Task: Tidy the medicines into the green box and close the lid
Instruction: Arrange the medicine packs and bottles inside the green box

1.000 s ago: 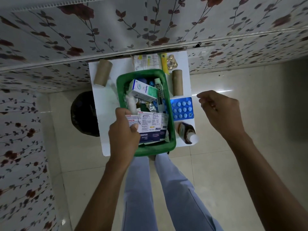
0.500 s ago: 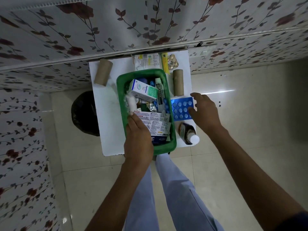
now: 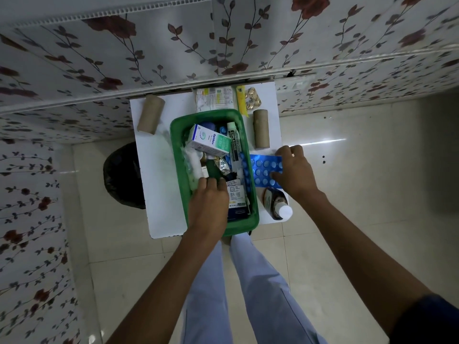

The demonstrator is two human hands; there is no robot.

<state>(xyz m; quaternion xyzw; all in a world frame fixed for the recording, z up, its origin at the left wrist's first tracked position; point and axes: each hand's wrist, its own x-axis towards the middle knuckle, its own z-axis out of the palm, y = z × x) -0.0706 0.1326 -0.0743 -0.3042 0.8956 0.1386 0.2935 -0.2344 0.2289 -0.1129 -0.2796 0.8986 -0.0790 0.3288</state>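
The green box point(image 3: 178, 155) stands open on a small white table point(image 3: 159, 170), filled with medicine cartons, a tube and foil strips. My left hand point(image 3: 208, 204) lies flat inside its near end, pressing down on a white medicine carton point(image 3: 236, 194). My right hand point(image 3: 294, 173) rests on a blue blister strip point(image 3: 260, 167) lying on the table against the box's right side, fingers curled at its far edge. A brown syrup bottle point(image 3: 277, 202) with a white cap lies on its side just below that hand. No lid is visible.
Two cardboard rolls point(image 3: 151, 117) point(image 3: 261, 129) lie left and right of the box. A printed sachet point(image 3: 214, 98) and a yellow strip of golden pills point(image 3: 249, 100) lie by the wall. A black bin bag point(image 3: 123, 175) sits left of the table on the tiled floor.
My left hand lowered the white carton into the box and now presses on it. My right hand moved left and down from the air onto the blue blister strip.
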